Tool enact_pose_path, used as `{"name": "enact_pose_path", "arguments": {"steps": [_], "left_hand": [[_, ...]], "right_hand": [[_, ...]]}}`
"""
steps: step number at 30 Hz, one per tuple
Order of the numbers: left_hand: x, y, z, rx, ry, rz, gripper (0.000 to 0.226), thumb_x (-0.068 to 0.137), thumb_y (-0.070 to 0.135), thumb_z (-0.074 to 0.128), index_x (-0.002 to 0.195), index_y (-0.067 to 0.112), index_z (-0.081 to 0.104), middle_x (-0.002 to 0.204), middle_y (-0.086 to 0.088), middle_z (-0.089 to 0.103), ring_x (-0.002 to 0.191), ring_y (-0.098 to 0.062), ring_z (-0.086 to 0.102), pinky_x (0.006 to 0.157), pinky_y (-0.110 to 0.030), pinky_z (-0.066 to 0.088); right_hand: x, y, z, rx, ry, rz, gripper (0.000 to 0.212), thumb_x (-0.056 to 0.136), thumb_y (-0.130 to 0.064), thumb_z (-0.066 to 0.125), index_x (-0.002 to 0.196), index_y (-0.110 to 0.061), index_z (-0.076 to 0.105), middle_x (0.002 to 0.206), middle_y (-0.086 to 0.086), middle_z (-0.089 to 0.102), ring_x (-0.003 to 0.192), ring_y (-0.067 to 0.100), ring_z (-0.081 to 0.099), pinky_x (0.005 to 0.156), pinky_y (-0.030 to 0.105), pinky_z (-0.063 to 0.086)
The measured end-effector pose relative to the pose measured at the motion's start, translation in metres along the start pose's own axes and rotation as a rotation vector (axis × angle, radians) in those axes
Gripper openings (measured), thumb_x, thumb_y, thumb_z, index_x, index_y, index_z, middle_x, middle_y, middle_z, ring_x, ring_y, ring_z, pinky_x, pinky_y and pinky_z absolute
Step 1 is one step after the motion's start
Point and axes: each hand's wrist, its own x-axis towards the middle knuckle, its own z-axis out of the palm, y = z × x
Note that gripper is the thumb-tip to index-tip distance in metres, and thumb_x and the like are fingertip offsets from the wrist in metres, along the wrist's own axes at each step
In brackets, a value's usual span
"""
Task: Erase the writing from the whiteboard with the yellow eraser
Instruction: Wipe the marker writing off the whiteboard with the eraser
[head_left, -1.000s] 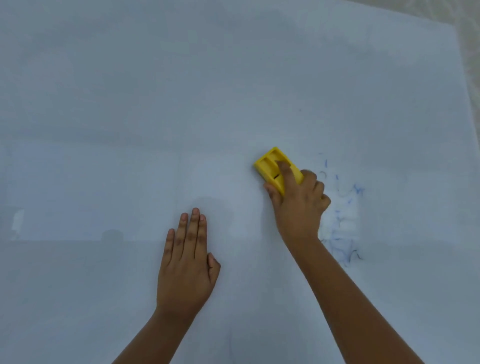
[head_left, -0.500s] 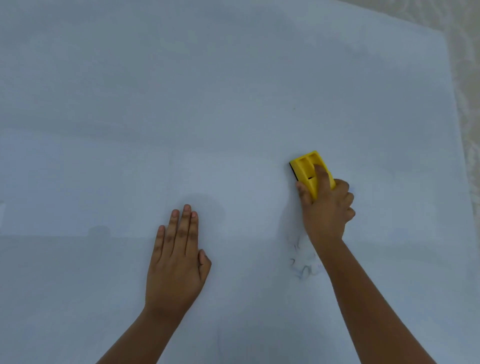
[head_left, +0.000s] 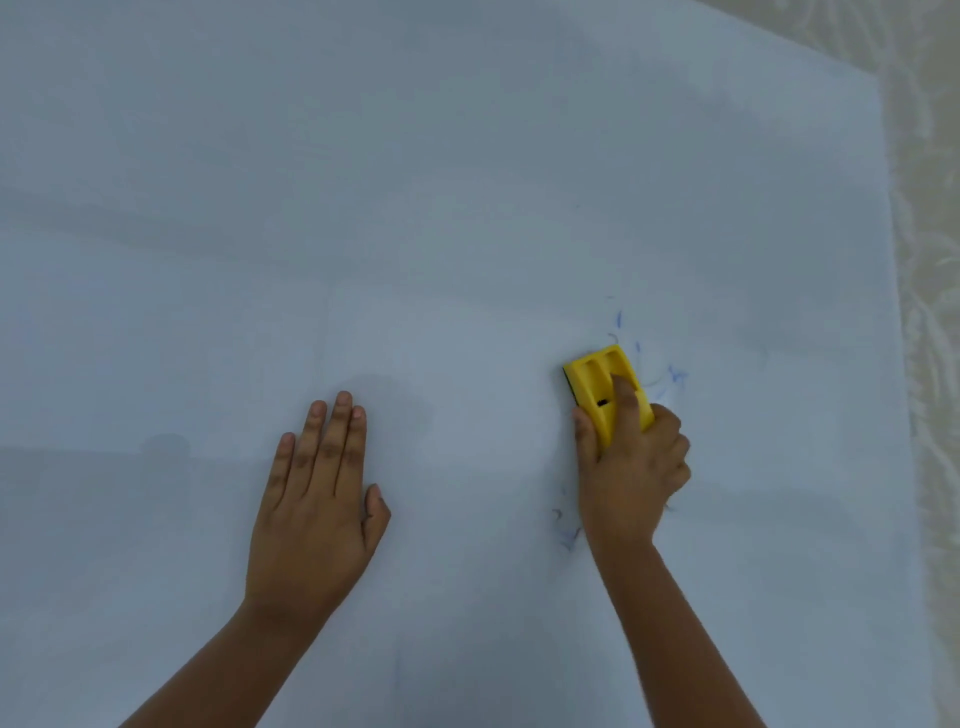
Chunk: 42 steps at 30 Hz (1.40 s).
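Observation:
The whiteboard (head_left: 467, 156) lies flat and fills nearly the whole head view. My right hand (head_left: 631, 467) grips the yellow eraser (head_left: 597, 376) and presses it on the board right of centre, index finger along its top. Faint blue writing traces (head_left: 675, 376) show just right of the eraser, and a few more blue marks (head_left: 569, 538) sit left of my right wrist. My left hand (head_left: 317, 509) rests flat on the board at lower centre, palm down, fingers together and holding nothing.
The board's right edge (head_left: 891, 260) runs down the right side of the view. Beyond it lies a pale patterned floor or cloth (head_left: 930, 208). A dim shadow falls on the board at the left (head_left: 166, 447).
My right hand swept the eraser right across the blue scribble, then slightly back left. Much of the writing has gone, leaving faint traces. My left hand stayed flat in place.

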Motion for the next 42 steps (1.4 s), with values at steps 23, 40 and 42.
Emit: {"name": "enact_pose_path", "arguments": {"steps": [23, 40, 42], "left_hand": [[-0.005, 0.000, 0.004, 0.016, 0.057, 0.009, 0.053, 0.092, 0.017, 0.025, 0.142, -0.002, 0.028, 0.149, -0.019, 0.030, 0.138, -0.030, 0.026, 0.115, -0.040, 0.010], [-0.005, 0.000, 0.003, 0.005, 0.031, -0.002, 0.056, 0.091, 0.019, 0.025, 0.144, 0.000, 0.023, 0.151, -0.016, 0.024, 0.140, -0.029, 0.022, 0.116, -0.039, 0.009], [-0.006, 0.000, 0.004, 0.010, 0.031, 0.003, 0.056, 0.092, 0.019, 0.024, 0.144, -0.001, 0.024, 0.151, -0.017, 0.024, 0.140, -0.028, 0.021, 0.117, -0.040, 0.009]], "right_hand": [[-0.180, -0.006, 0.009, 0.026, -0.055, -0.392, 0.034, 0.080, -0.060, 0.039, 0.108, -0.042, 0.050, 0.102, 0.004, 0.046, 0.081, 0.023, 0.044, 0.071, 0.034, 0.034], [-0.089, 0.054, -0.003, 0.024, -0.002, 0.009, 0.052, 0.077, -0.043, 0.066, 0.121, -0.022, 0.049, 0.102, 0.025, 0.054, 0.083, 0.042, 0.053, 0.072, 0.054, 0.045], [-0.096, 0.066, -0.009, -0.011, -0.039, -0.086, 0.051, 0.075, -0.048, 0.059, 0.119, -0.024, 0.048, 0.100, 0.024, 0.056, 0.079, 0.041, 0.054, 0.067, 0.050, 0.047]]}}
